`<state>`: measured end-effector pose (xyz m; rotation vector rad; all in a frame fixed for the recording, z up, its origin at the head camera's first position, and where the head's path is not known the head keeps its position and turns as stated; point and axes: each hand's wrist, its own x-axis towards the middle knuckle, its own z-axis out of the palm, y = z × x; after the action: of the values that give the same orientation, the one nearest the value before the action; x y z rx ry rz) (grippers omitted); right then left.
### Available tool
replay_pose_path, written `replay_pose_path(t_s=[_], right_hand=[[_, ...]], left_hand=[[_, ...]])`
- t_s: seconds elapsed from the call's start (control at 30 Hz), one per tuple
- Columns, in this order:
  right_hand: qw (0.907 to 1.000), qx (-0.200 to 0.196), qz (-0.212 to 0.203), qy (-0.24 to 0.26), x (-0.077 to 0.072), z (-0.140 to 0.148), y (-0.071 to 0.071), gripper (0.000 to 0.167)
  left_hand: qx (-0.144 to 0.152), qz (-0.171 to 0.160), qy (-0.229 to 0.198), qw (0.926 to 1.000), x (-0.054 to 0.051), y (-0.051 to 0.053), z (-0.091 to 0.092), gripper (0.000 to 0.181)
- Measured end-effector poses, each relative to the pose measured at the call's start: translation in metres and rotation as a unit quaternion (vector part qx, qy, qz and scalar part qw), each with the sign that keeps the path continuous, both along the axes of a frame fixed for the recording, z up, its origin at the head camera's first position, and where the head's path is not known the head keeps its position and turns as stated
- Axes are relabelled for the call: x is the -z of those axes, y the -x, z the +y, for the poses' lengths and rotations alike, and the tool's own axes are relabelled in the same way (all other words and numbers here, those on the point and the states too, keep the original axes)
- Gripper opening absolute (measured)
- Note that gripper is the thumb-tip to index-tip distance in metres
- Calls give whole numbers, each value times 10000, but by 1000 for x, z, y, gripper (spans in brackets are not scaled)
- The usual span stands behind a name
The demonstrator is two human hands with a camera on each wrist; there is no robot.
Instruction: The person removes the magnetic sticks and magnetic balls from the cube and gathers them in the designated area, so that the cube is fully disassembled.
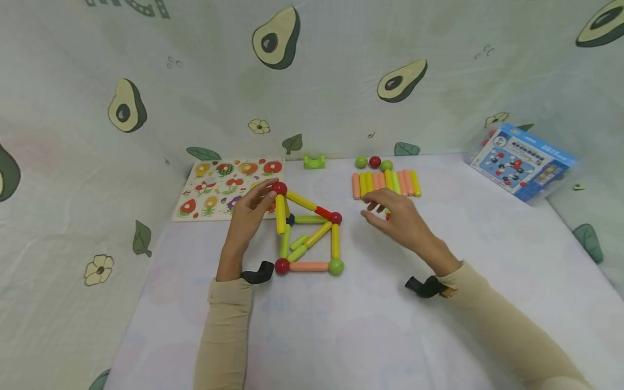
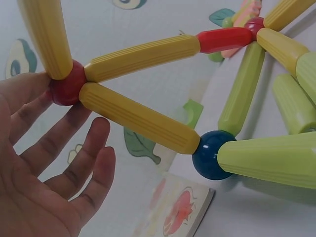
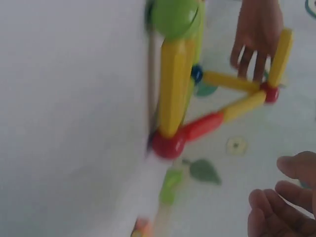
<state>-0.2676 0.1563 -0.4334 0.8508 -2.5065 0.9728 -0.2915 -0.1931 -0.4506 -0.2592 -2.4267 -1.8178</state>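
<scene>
My left hand (image 1: 247,216) holds the raised red ball (image 1: 279,188) of a frame of rods and balls between thumb and fingers; its other fingers spread below in the left wrist view. From this ball (image 2: 68,83) run yellow rods, one to a blue ball (image 2: 212,155), one joined by a red piece to another red ball (image 1: 336,218). A third yellow rod (image 1: 280,214) has a free end. The base includes a green ball (image 1: 336,266) and an orange rod (image 1: 309,266). My right hand (image 1: 402,219), fingers bent loosely and holding nothing, hovers right of the frame.
Behind my right hand lies a row of coloured rods (image 1: 382,181), with loose balls (image 1: 375,162) beyond. A green connector (image 1: 314,162) sits near the back edge. The fruit board (image 1: 209,203) is behind the left hand, and a bagged blue box (image 1: 519,162) stands back right.
</scene>
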Motion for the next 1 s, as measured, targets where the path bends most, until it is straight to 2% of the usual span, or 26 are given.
replay_pose_path(t_s=[0.1, 0.2, 0.33, 0.43, 0.6, 0.83, 1.0], right_hand=[[9974, -528, 425, 238, -4, -41, -21, 44], [9932, -834, 743, 322, -4, -79, -34, 50], [9893, -934, 1084, 278, -3, -118, -35, 52], [9867, -912, 1335, 191, -2, -136, -31, 50], [9825, -960, 1594, 113, -2, -145, -29, 42], [9810, -1000, 1651, 207, -1, -142, -29, 33], [9818, -1018, 1553, 400, -1, -137, -31, 32]], left_hand=[[12, 1, -61, 10000, 0, 0, 2, 41], [35, 66, -69, 9999, 0, 2, 3, 42], [52, 178, -55, 9998, 0, 3, 3, 42], [58, 193, -91, 9998, 0, 1, 2, 42], [94, 169, -173, 9997, 0, 0, 1, 39], [88, 262, -155, 9995, 0, 1, 2, 40], [-12, 514, -161, 9985, -14, -10, 10, 39]])
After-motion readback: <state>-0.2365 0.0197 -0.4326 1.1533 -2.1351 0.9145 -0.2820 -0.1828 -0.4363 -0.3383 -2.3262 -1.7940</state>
